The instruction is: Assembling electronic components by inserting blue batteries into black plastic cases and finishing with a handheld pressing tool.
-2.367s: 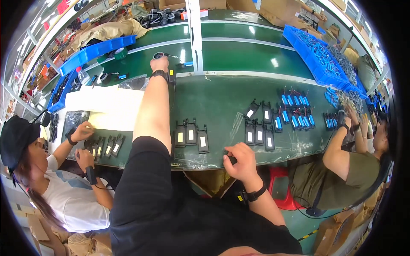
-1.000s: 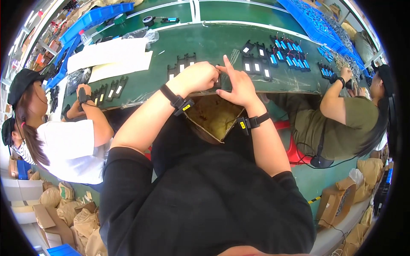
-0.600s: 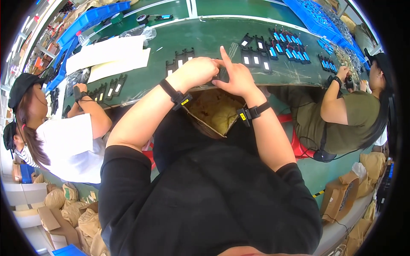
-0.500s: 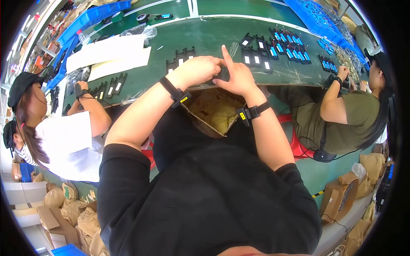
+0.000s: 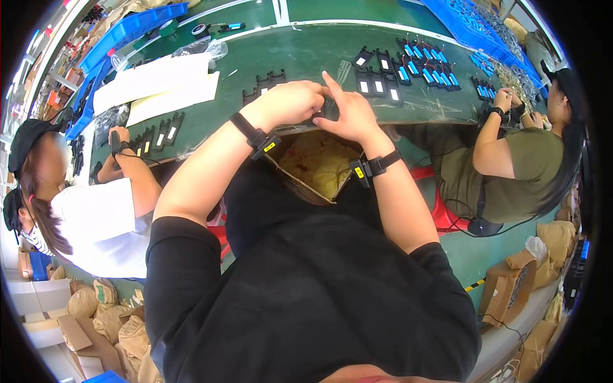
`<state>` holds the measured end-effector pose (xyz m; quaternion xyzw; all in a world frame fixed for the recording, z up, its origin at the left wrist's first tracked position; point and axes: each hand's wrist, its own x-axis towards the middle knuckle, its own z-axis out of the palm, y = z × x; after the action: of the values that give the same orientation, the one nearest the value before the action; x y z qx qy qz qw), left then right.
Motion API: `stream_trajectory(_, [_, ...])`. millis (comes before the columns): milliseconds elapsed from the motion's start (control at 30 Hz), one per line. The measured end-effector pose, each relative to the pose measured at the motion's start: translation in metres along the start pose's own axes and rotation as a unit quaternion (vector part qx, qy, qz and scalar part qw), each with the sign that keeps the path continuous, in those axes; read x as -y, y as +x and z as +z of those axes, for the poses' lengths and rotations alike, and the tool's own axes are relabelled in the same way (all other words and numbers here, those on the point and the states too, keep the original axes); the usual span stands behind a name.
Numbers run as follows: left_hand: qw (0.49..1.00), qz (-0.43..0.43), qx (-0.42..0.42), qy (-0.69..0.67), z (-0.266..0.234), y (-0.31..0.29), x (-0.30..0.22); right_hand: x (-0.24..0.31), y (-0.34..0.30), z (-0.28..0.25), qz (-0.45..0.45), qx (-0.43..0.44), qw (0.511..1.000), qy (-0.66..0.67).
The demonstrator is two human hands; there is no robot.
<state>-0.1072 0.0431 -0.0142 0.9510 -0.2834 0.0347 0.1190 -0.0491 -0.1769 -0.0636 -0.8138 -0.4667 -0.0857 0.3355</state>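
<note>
At the table's near edge my left hand [image 5: 290,102] is closed, its fingertips pinched over a small dark piece that my hands mostly hide. Against its fingertips lies my right hand [image 5: 351,115], index finger pointing up and thumb spread toward the left hand; its other fingers are largely hidden. Just beyond my left hand are several black plastic holders [image 5: 271,81]. To the right of my hands lie more black holders with white labels [image 5: 378,85]. Farther right, other holders carry blue cylindrical cells with red wires [image 5: 439,78]. Thin clear strips [image 5: 343,71] lie beyond my right hand.
An open cardboard box [image 5: 316,163] sits below the table edge at my lap. White sheets [image 5: 156,83] cover the table at left, near more black holders [image 5: 168,130]. Blue bins [image 5: 469,32] stand along the back. A co-worker sits on each side.
The view has shifted slightly. My hands stay together at the table edge in nearly the same pose. The left co-worker's head has turned a little.
</note>
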Motion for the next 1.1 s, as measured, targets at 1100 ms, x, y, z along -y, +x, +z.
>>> stream_trajectory(1100, [0.529,-0.099,-0.178,-0.824,0.027,-0.062,-0.057,-0.005,-0.005,-0.002,-0.017,0.001,1.0,-0.022])
